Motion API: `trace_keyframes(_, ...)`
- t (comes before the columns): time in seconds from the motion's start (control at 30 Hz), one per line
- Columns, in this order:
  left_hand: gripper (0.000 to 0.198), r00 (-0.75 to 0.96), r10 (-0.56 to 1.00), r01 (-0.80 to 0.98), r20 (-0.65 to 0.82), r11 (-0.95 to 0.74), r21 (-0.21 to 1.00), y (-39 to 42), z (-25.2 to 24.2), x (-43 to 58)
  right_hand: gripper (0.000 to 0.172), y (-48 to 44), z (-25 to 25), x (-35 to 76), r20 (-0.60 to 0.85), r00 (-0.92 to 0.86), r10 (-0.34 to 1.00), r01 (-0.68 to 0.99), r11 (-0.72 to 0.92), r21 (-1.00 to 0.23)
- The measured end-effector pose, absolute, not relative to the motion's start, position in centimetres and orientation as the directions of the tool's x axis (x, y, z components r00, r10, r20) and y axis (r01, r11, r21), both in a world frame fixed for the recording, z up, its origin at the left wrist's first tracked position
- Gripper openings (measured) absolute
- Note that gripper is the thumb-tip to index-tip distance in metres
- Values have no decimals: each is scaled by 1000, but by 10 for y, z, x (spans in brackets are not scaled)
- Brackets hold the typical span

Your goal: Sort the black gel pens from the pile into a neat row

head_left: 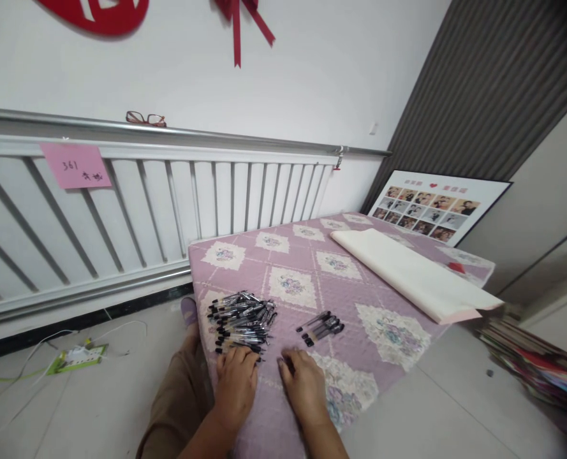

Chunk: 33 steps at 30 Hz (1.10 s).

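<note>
A pile of black-capped clear pens (242,319) lies on a purple, flower-patterned cloth (307,287). At the pile's near edge, my left hand (236,382) has its fingers bent down over a pen, whose end shows beside the fingertips. My right hand (306,386) rests on the cloth a short way to the right, thumb and fingers slightly apart, with nothing seen in it. Just beyond that hand is a smaller group of pens (321,328), set apart from the pile and lying roughly side by side.
A folded cream sheet (407,271) covers part of the cloth at the right, before a leaning photo board (424,204). White radiator (259,197) runs along the wall, with glasses (146,119) above. A power strip (80,358) and cables lie on the floor at left.
</note>
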<state>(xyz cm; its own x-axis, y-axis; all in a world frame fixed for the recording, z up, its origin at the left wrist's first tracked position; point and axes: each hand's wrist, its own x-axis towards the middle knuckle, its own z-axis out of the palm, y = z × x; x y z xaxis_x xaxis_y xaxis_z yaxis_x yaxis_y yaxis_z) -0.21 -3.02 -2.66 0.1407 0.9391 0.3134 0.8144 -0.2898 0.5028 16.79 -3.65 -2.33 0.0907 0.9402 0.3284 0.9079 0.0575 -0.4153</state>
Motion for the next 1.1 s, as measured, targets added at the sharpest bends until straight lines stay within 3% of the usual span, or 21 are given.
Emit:
trace_keyframes(0.17, 29, 162, 940, 848, 300, -288, 445, -31, -23, -1, 12, -37, -20, 164, 337, 64, 939, 926, 70, -371)
trace_keyframes(0.53, 28, 177, 940, 872, 292, -287, 396, -31, -23, 0, 13, -38, -32, 169, 339, 59, 939, 781, 168, -602)
trace_keyframes(1.1, 25, 274, 935, 859, 225, -343, 380, -30, -24, -2, 14, -44, -22, 160, 322, -61, 945, 684, 274, -676)
